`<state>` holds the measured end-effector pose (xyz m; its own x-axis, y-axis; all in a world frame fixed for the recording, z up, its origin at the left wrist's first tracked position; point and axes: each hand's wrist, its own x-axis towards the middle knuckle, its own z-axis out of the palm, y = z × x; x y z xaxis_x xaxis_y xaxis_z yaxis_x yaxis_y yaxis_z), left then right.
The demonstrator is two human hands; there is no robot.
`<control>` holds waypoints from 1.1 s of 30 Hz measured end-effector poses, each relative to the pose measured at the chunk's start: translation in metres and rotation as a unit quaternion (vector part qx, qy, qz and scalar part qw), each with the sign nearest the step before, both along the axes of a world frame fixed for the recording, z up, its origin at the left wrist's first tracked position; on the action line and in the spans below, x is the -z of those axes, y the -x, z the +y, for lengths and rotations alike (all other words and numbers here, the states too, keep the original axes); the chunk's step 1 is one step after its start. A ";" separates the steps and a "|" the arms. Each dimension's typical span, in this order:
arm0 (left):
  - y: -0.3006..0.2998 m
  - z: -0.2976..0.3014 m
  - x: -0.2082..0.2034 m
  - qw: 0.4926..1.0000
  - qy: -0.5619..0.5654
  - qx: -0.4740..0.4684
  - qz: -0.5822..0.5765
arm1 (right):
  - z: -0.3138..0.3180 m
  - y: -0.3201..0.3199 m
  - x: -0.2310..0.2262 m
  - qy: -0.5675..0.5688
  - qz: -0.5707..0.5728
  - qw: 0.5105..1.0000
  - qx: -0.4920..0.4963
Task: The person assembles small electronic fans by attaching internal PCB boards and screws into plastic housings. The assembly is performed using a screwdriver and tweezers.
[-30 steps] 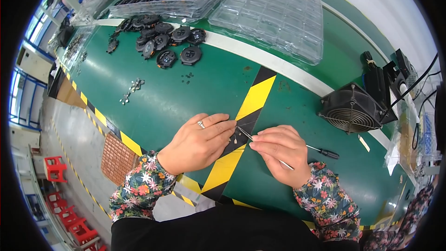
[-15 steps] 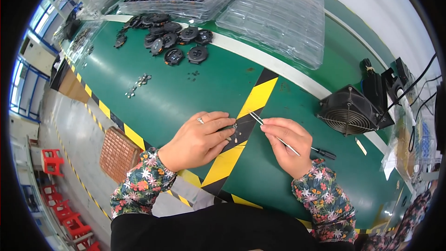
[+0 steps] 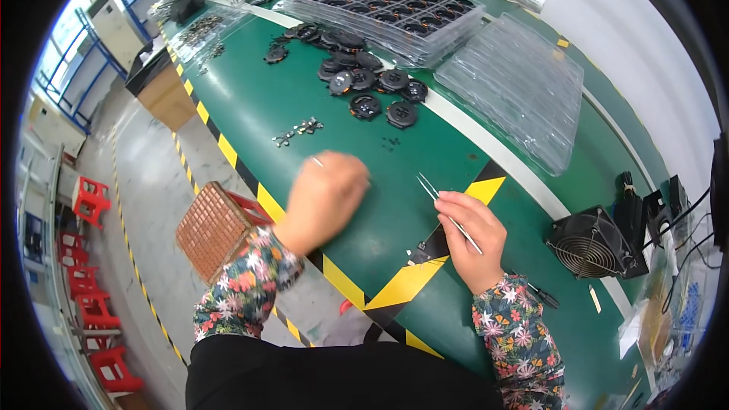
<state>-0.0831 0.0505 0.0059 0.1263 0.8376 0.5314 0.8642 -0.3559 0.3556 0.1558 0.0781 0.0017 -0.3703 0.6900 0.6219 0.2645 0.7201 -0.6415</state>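
Note:
My right hand (image 3: 474,239) pinches a pair of silver tweezers (image 3: 461,229), with the tips apart and pointing up and left over the green mat. Nothing shows between those tips. My left hand (image 3: 328,196) is curled above the mat, slightly blurred, a ring on one finger. Its fingertips are hidden, so whatever it may hold cannot be made out. Several tiny parts (image 3: 416,254) lie on the black-and-yellow tape just left of my right wrist. Beyond my left hand is a row of small metallic pieces (image 3: 298,131), and tiny black bits (image 3: 391,143) lie to its right.
Round black watch-like casings (image 3: 364,106) are heaped at the far middle. Behind them stands a clear tray (image 3: 456,42) of similar casings, beside empty clear trays (image 3: 524,91). A black fan (image 3: 588,247) stands at right; a screwdriver (image 3: 543,296) lies near my right sleeve.
My left hand has lifted off the tape beside the tiny parts and moved left, its fingers now curled. The view has turned left. The tweezers stay in my right hand.

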 end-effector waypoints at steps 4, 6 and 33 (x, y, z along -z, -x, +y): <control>0.065 0.032 -0.003 0.982 -0.026 -0.150 0.112 | 0.001 0.002 0.000 0.011 0.007 1.000 0.009; 0.073 0.038 -0.001 0.984 -0.008 -0.139 0.109 | 0.001 0.002 0.000 0.016 0.015 1.000 0.007; 0.144 0.067 -0.002 0.849 0.154 -0.162 -0.479 | -0.006 -0.003 -0.001 0.037 0.013 0.999 0.018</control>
